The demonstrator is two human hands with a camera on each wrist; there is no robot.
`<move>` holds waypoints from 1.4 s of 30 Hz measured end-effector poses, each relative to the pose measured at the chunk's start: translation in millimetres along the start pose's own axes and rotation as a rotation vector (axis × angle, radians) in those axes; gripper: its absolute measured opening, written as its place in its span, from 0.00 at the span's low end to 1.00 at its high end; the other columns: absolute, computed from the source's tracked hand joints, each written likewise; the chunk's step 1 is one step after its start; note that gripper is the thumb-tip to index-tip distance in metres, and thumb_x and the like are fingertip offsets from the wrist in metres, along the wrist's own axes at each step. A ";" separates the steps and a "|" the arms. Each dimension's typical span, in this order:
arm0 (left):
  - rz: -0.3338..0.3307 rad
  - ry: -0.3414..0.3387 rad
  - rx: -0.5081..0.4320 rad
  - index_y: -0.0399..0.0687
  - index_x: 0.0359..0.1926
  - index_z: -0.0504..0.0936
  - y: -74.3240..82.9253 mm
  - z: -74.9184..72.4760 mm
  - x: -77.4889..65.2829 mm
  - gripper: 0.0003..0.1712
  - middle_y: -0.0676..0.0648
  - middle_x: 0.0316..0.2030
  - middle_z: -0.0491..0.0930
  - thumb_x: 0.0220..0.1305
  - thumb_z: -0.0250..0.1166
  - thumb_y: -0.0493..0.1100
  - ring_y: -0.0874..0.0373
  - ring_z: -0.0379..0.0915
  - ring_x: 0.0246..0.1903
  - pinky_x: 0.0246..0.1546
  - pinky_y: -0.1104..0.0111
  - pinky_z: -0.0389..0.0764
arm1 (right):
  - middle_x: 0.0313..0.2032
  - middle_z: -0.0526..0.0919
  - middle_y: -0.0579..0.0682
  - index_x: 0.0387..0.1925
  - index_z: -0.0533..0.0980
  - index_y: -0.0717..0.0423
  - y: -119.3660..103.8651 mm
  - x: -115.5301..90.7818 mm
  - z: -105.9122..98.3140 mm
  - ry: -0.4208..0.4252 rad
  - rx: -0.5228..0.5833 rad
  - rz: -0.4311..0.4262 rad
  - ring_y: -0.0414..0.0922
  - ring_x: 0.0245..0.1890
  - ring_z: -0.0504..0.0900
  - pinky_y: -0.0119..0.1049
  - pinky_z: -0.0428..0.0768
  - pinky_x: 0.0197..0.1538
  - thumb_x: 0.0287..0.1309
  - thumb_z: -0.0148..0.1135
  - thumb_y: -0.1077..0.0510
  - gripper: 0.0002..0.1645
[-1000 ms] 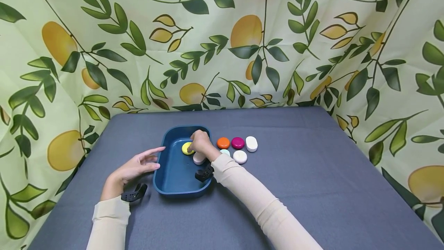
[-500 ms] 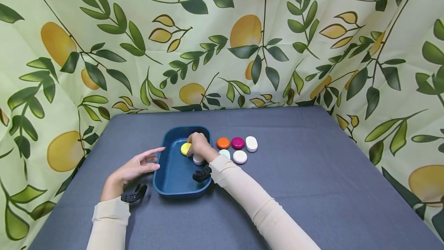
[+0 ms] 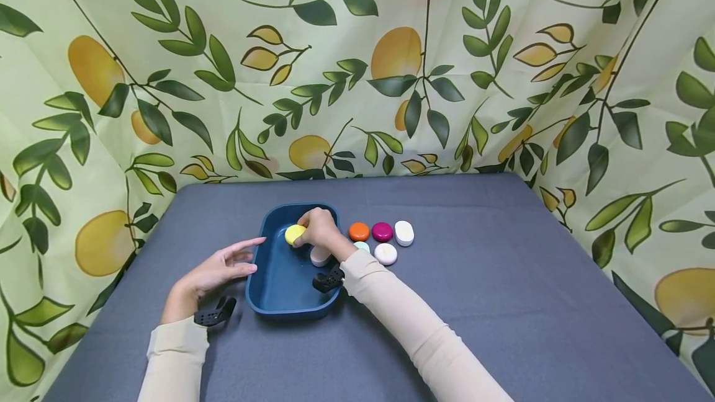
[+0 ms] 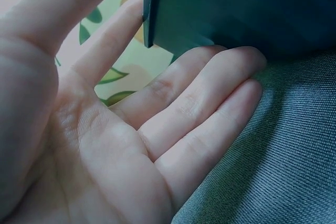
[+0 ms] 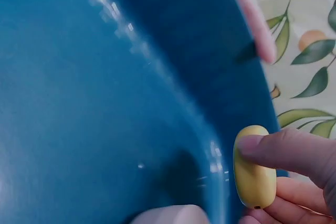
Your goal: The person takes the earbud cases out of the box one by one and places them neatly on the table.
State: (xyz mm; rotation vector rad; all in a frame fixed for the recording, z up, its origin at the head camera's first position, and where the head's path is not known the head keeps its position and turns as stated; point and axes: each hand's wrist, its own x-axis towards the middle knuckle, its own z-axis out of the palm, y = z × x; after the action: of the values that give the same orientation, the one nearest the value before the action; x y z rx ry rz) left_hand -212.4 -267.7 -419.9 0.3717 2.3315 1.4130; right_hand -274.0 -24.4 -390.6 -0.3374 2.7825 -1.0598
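Note:
My right hand (image 3: 322,229) is over the far part of a blue rectangular tray (image 3: 290,313). It pinches a round, puck-shaped yellow piece (image 3: 294,234) with rounded edges. In the right wrist view the thumb lies on one face of the yellow piece (image 5: 255,177), with fingers behind it. Inside the tray, near my right wrist, sits a pale pinkish round piece (image 3: 320,257), partly hidden by the hand. My left hand (image 3: 220,267) is at the tray's left side, holding nothing. Its fingers are extended, and fingertips meet the tray wall (image 4: 226,9) in the left wrist view.
Right of the tray lie several similar pieces: an orange one (image 3: 359,232), a magenta one (image 3: 382,232), a white oval one (image 3: 404,233), a white round one (image 3: 385,254) and a mint one (image 3: 362,245) partly behind my sleeve. A leaf-patterned curtain (image 3: 346,17) hangs behind the grey tabletop (image 3: 503,278).
The yellow piece, in my right hand's fingers, has shifted slightly left and away from me. My left hand stays at the tray's left side.

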 end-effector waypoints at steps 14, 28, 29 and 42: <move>-0.019 0.002 -0.003 0.48 0.73 0.57 0.5 -0.4 -1.2 0.39 0.29 0.67 0.61 0.66 0.62 0.48 0.38 0.61 0.64 0.58 0.49 0.76 | 0.42 0.89 0.54 0.46 0.83 0.59 5.9 -19.1 -28.5 -0.015 0.073 -0.195 0.45 0.40 0.84 0.25 0.78 0.39 0.38 0.80 0.56 0.28; -0.004 0.007 -0.005 0.46 0.73 0.57 0.0 0.1 -2.2 0.39 0.28 0.67 0.60 0.65 0.63 0.47 0.37 0.60 0.65 0.58 0.49 0.76 | 0.43 0.88 0.56 0.46 0.83 0.61 45.1 -41.7 -66.4 -0.030 0.119 -0.323 0.46 0.40 0.87 0.31 0.84 0.44 0.41 0.78 0.58 0.26; -0.004 0.006 -0.006 0.47 0.73 0.57 0.1 0.1 -2.3 0.39 0.28 0.67 0.60 0.65 0.63 0.47 0.37 0.60 0.65 0.58 0.50 0.76 | 0.43 0.88 0.57 0.45 0.82 0.61 48.1 -43.6 -68.8 -0.032 0.121 -0.332 0.46 0.39 0.87 0.33 0.84 0.44 0.41 0.78 0.58 0.26; 0.011 -0.004 -0.004 0.45 0.73 0.56 1.7 -0.6 -2.0 0.39 0.27 0.68 0.59 0.65 0.62 0.46 0.34 0.58 0.66 0.58 0.50 0.76 | 0.40 0.88 0.58 0.43 0.83 0.62 96.6 -68.0 -96.3 -0.042 0.063 -0.414 0.48 0.38 0.87 0.47 0.84 0.47 0.38 0.79 0.58 0.26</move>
State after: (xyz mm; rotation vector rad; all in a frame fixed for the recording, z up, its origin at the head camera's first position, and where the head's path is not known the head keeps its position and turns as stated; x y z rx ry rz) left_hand -210.9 -268.2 -417.8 0.3860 2.3269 1.4203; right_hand -244.1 124.8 -380.3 -0.9465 2.6967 -1.1987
